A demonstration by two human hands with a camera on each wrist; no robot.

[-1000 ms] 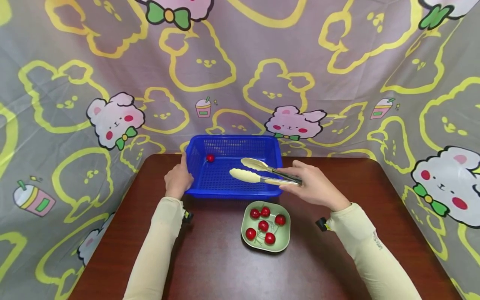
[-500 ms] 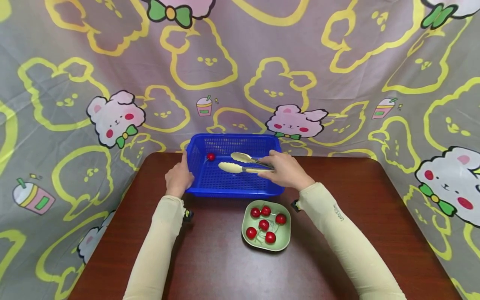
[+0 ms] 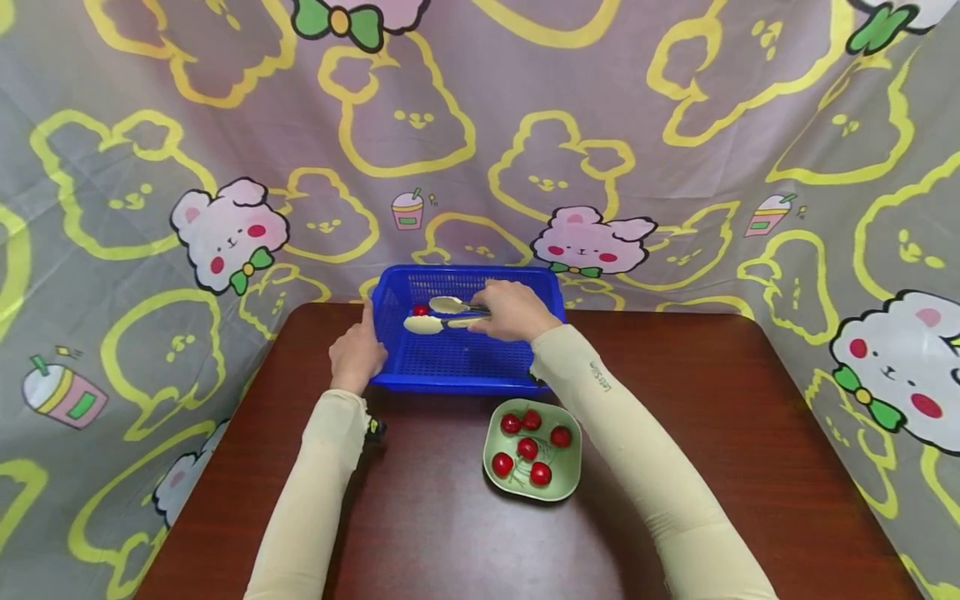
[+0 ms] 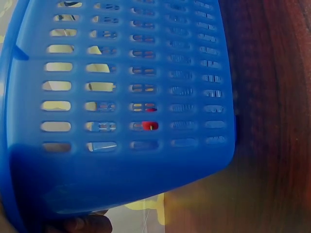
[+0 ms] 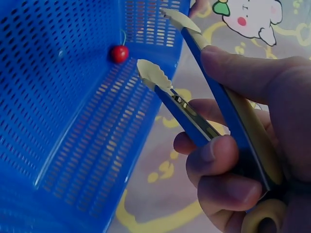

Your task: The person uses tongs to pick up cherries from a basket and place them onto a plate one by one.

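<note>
My right hand (image 3: 516,312) grips a pair of tongs (image 3: 424,324) with cream scalloped tips, held over the blue basket (image 3: 465,386). The tongs' arms stand apart with nothing between them. A single red cherry (image 5: 119,54) with a green stem lies in the basket's far left corner, just beyond the tips. My left hand (image 3: 357,354) holds the basket's left rim, index finger stretched along it. Through the slots of the basket wall (image 4: 126,165) the left wrist view shows part of the cherry. In front of the basket sits a pale green dish (image 3: 551,494) holding several cherries (image 3: 527,449).
Everything stands on a dark brown wooden table (image 3: 420,517). A patterned cloth (image 3: 450,108) hangs close behind the basket and along both sides. The right sleeve (image 3: 637,450) passes just right of the dish.
My right hand has carried the spread tongs leftward over the basket, bringing their tips close to the cherry in it. My left hand, the basket and the dish have stayed put.
</note>
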